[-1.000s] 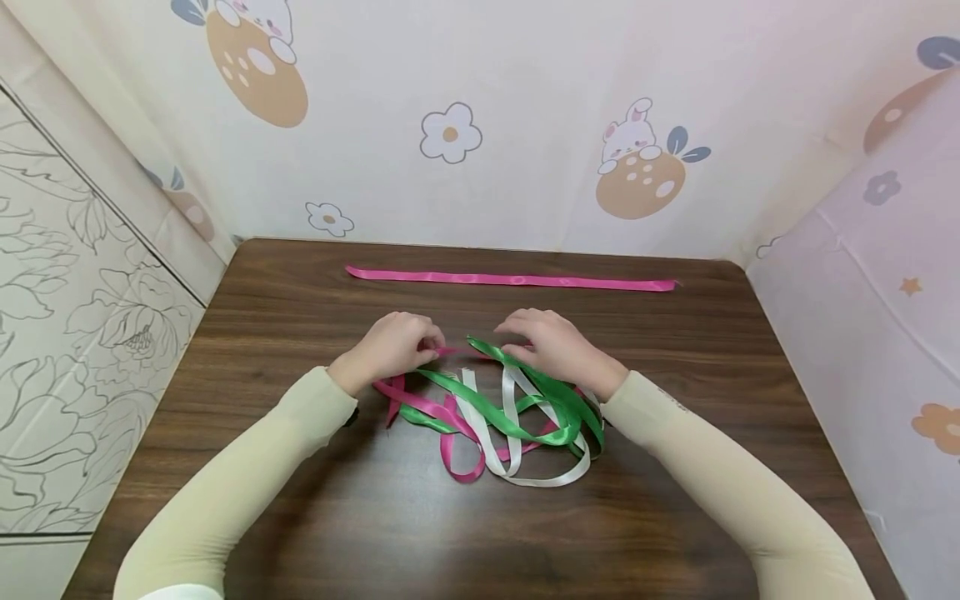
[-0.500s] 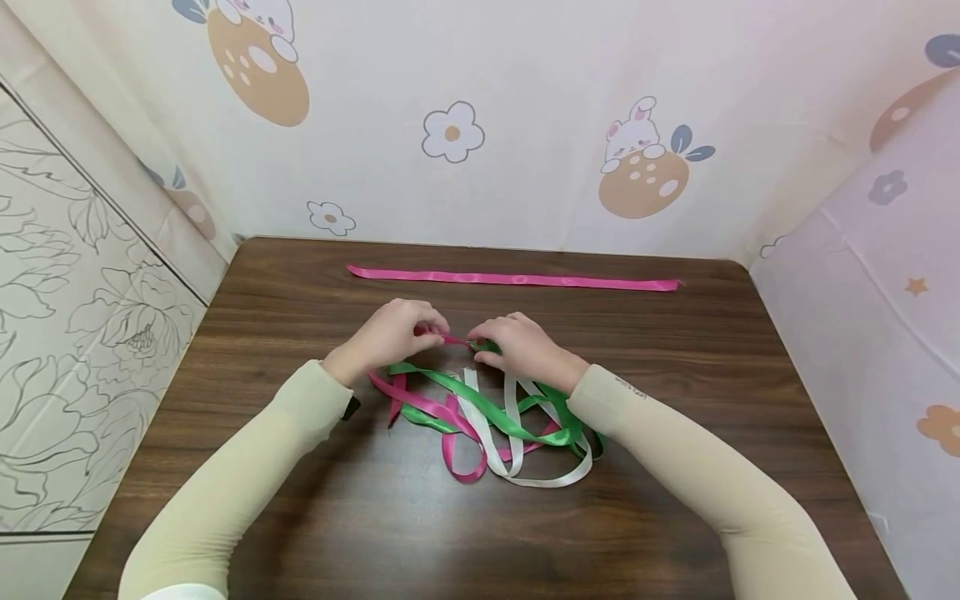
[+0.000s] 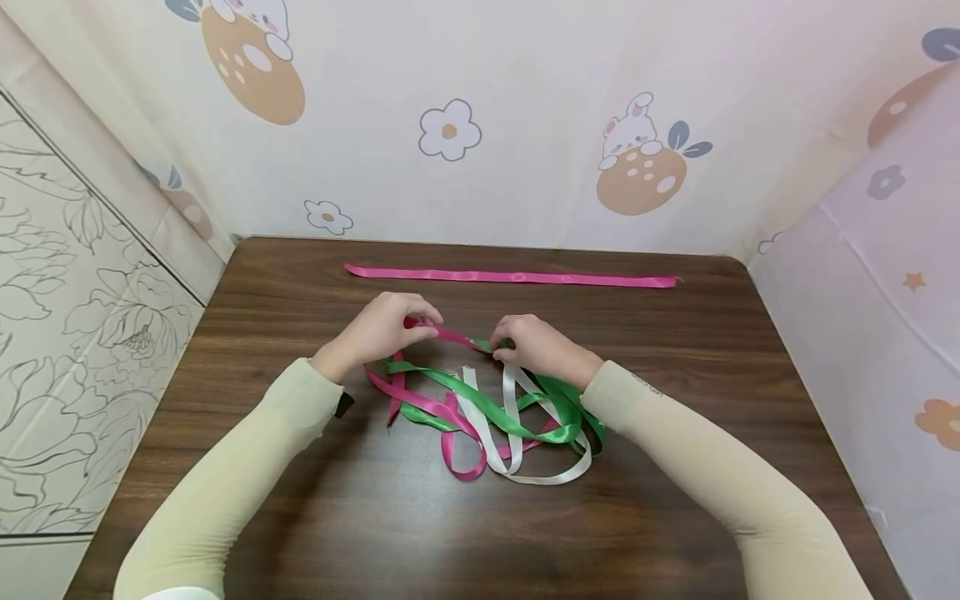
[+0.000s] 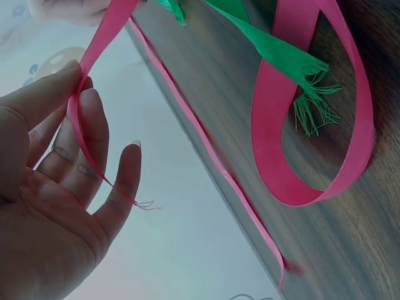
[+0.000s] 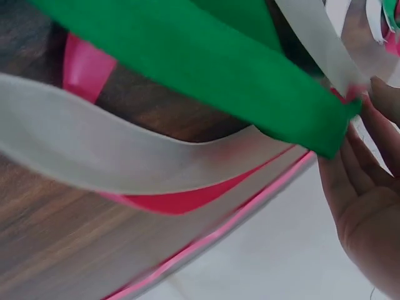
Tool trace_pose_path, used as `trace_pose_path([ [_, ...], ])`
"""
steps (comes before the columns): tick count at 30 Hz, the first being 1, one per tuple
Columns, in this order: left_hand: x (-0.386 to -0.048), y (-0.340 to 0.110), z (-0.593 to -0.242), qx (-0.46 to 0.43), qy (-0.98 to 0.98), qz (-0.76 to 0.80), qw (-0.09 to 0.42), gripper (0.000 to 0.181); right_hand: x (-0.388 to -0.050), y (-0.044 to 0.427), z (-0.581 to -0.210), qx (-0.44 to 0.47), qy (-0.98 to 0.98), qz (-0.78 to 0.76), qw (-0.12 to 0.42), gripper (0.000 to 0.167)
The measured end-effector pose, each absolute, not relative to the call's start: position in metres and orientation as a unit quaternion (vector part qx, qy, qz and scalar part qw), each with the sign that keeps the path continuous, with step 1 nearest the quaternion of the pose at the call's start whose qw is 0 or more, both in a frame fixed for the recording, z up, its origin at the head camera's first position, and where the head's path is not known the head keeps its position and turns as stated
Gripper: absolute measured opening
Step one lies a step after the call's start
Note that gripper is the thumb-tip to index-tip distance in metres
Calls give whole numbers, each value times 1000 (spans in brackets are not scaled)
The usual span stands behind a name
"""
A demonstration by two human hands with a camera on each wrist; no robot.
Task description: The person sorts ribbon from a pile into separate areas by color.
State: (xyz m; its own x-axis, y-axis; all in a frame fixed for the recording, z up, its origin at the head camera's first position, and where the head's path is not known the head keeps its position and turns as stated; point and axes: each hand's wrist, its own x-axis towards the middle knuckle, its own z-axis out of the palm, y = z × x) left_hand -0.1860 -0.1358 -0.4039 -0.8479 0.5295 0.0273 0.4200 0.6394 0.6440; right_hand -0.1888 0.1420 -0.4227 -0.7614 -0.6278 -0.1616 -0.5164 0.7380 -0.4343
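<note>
My left hand [image 3: 378, 329] pinches a pink ribbon [image 4: 106, 36] between thumb and fingers, and its short frayed end hangs across the palm. From there the ribbon stretches toward my right hand [image 3: 543, 348]. That hand pinches a green ribbon [image 5: 250, 94] near its end, with a bit of pink showing at the fingertips. Whether the white ribbon [image 5: 119, 153] beside it is also held, I cannot tell. Below both hands lies a loose tangle of green, pink and white ribbons, with a pink loop [image 3: 467, 477] at its front. A frayed green end [image 4: 306, 69] crosses another pink loop [image 4: 269, 137].
One pink ribbon [image 3: 517, 277] lies nearly straight along the back of the brown wooden table [image 3: 450, 542]. A printed sheet [image 3: 525, 183] hangs behind the back edge, with more patterned covering at both sides.
Both hands came together above the tangle, the right moving left and then back a little right. The left hand moved slightly up and left, drawing out the pink ribbon between them.
</note>
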Motion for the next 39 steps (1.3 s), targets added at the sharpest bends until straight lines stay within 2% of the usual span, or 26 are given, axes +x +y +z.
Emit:
trace_pose_path([
  [8, -188, -140, -408, 262, 905, 324, 83, 18, -190, 155, -412, -282, 918, -240, 139, 21],
  [17, -191, -143, -416, 261, 910, 312, 80, 20, -185, 152, -424, -266, 939, -163, 145, 30],
  [27, -192, -145, -424, 252, 913, 311, 87, 20, -184, 149, -430, -292, 939, -149, 103, 11],
  [39, -196, -153, -429, 236, 908, 334, 89, 19, -170, 157, -405, -310, 912, -236, 133, 7],
])
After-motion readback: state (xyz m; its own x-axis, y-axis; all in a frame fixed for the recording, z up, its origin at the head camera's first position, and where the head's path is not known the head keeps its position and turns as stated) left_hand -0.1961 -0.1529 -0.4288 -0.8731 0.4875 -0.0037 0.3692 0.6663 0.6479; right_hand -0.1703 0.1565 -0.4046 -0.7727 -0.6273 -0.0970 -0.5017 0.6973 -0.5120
